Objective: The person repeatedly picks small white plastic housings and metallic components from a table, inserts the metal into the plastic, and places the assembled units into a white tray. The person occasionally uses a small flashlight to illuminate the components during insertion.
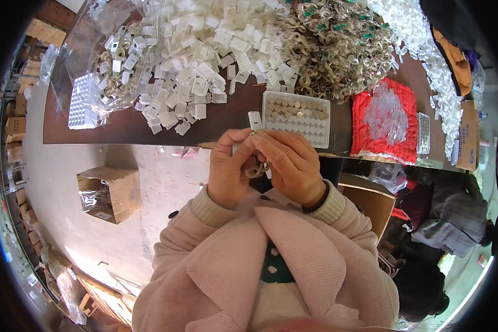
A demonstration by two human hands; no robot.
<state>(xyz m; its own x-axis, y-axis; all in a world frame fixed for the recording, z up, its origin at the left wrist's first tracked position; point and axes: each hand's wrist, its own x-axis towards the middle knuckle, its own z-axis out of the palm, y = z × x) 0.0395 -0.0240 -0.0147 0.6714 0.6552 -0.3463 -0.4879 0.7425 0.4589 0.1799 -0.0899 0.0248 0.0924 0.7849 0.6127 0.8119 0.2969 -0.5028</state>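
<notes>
Close to the table's front edge, my two hands meet at the fingertips. My left hand (pixel 230 166) pinches the lower end of a small white plastic case (pixel 254 118) with a dark patch on its face. The fingers of my right hand (pixel 291 161) press together at the same end, against the left fingertips. Below them hangs a small coil of transparent cord (pixel 254 171), partly hidden by my fingers. Just beyond my right hand lies a white tray (pixel 323 134) with rows of pockets, several filled with round, coin-like metal discs (pixel 300 105).
White plastic cases (pixel 205 41) are heaped across the table (pixel 66 128), beside a pile of coiled cords (pixel 337 50). Thin transparent pieces (pixel 390 113) lie on a red cloth (pixel 361 133). A blister tray (pixel 83 102) sits left; cardboard boxes (pixel 126 191) stand below.
</notes>
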